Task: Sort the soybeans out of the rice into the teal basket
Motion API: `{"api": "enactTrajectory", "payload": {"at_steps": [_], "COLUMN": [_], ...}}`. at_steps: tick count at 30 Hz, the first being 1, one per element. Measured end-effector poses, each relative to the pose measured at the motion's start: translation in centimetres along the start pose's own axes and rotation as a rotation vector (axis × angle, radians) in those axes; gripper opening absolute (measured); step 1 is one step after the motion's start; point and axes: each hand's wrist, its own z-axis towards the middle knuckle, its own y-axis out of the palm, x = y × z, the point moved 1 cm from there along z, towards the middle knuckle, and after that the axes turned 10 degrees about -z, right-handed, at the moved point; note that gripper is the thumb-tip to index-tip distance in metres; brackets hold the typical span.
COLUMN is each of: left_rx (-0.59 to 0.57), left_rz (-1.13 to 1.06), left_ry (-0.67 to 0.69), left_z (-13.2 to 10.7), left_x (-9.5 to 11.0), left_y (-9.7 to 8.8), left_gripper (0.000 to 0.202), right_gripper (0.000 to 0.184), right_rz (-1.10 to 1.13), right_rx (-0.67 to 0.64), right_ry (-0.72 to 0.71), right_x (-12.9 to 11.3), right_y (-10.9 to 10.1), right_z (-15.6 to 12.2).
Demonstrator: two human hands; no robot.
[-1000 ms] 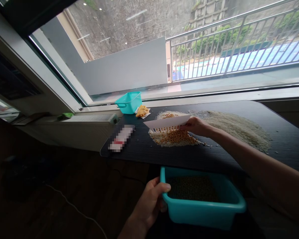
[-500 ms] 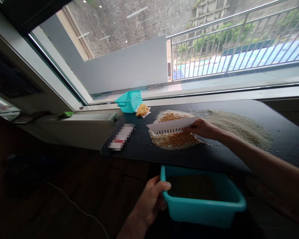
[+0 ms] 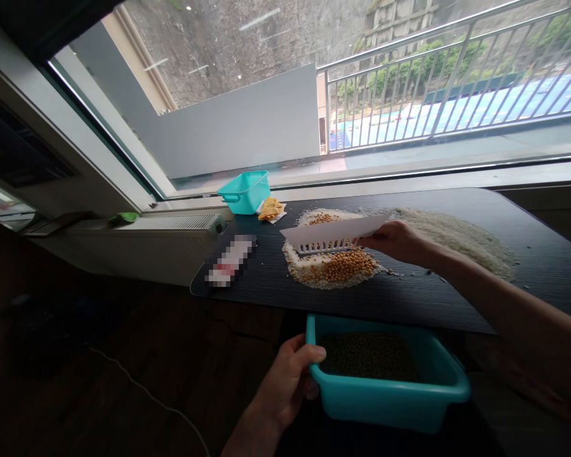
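My left hand (image 3: 285, 377) grips the left rim of a teal plastic basin (image 3: 385, 403), thumb over the edge. Small dark green beans (image 3: 368, 355) cover the basin's bottom. Above the table, my right hand (image 3: 394, 241) pinches the right end of a white card with a row of slots (image 3: 330, 233) along its lower edge. The slotted edge is over a mound of yellow soybeans (image 3: 349, 265) mixed with white rice (image 3: 301, 266). Whether that edge touches the grains, I cannot tell. Part of the mound is hidden behind the card.
A spread of pale rice (image 3: 452, 238) lies on the dark table (image 3: 409, 301), right of the mound. Toward the window stand a smaller teal basket (image 3: 246, 193) and a crumpled yellow item (image 3: 271, 209). A blurred flat object (image 3: 231, 261) lies at the left. A radiator (image 3: 171, 223) runs beside the table.
My right hand and the slotted card have moved slightly right. More soybeans show in front of the card, and whiter rice shows at the mound's left. My left hand stays on the basin.
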Motion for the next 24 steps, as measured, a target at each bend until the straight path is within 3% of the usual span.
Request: {"api": "enactTrajectory", "payload": {"at_steps": [7,13,17,21,24], "left_rx": [0.014,0.023,0.022,0.019,0.006], "left_rz": [0.007,0.014,0.018,0.018,0.022], "left_ry": [-0.002,-0.009,0.005,0.010,0.014], "left_z": [-0.1,-0.3,-0.4,-0.3,-0.4], "left_x": [0.0,0.1,0.0,-0.3,-0.4], "left_y": [0.1,0.4,0.5,0.5,0.3], "left_gripper": [0.031,0.034,0.035,0.035,0.034], "right_gripper": [0.045,0.047,0.041,0.047,0.046], "right_rz": [-0.010,-0.176,-0.174,-0.197,-0.191], "right_rx": [-0.033,0.161,0.253,0.294,0.279], "right_ry": [0.023,0.192,0.327,0.461,0.446], "right_x": [-0.9,-0.4,-0.6,-1.4,-2.3], "right_y": [-3.6,-5.8,-6.4,-6.3,-5.5], "right_z": [-4.5,-9.6,-12.5,-14.3,-14.6]}}
